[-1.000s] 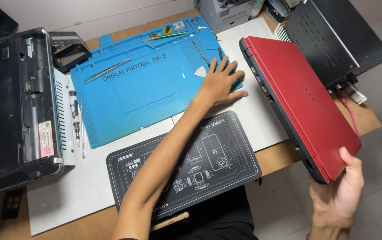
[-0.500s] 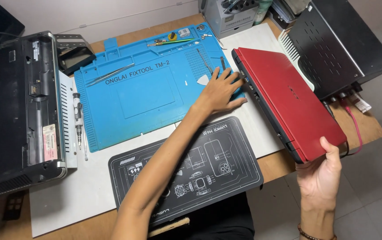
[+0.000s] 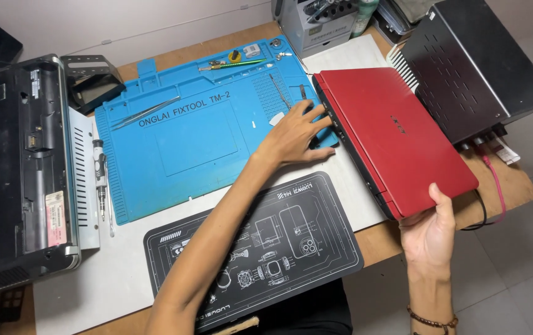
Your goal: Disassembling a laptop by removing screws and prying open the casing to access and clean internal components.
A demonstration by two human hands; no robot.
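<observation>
On the blue mat (image 3: pixel 186 142), left hand (image 3: pixel 294 133) rests flat, fingers spread — right hand (image 3: pixel 429 232) grips the red laptop (image 3: pixel 397 136).

Red laptop (image 3: pixel 397 139); blue repair mat (image 3: pixel 179 142); black mat (image 3: pixel 260 248), white line drawings, probably gadgets.

**One head-worn view, looking down on a workbench**

A single camera on the person's head looks steeply down from close above the workbench (image 3: pixel 124 285), facing its far edge and the wall; the floor shows past the right edge.
</observation>
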